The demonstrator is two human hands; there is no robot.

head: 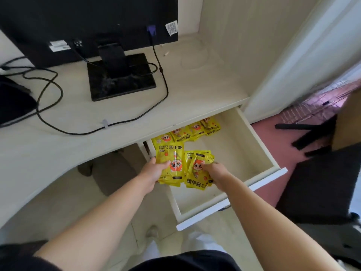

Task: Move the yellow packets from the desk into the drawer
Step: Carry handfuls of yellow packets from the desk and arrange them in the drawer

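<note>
Your left hand (153,173), just below frame centre, has its fingers curled round the near end of the left stack (172,167) of yellow packets. Your right hand (215,172), just to the right of it, grasps the right stack (198,173) in the same way. Both stacks sit over the left part of the open drawer (260,142), which runs from centre frame toward the lower right. It cannot be told whether the stacks already rest on the drawer floor or hang just above it. Beyond the left stack, a loose packet (166,144) lies flat at the drawer's left side. Farther back, a row of packets (195,130) lies partly under the desk edge. The right half of the drawer floor shows bare. Beyond the drawer, the desk (78,114) fills the left and middle of the frame. It carries a monitor (88,18) on its stand at upper left, and a cable (58,128) looped across the top. No yellow packet shows on the visible desk surface. A dark object at the left edge may hide part of it. Judge the task as near its end: some packets are stowed, and the two stacks in your hands look like the last load. What remains is to set both stacks down in the drawer and let go. Confirm that the left edge of the desk holds nothing more.
</note>
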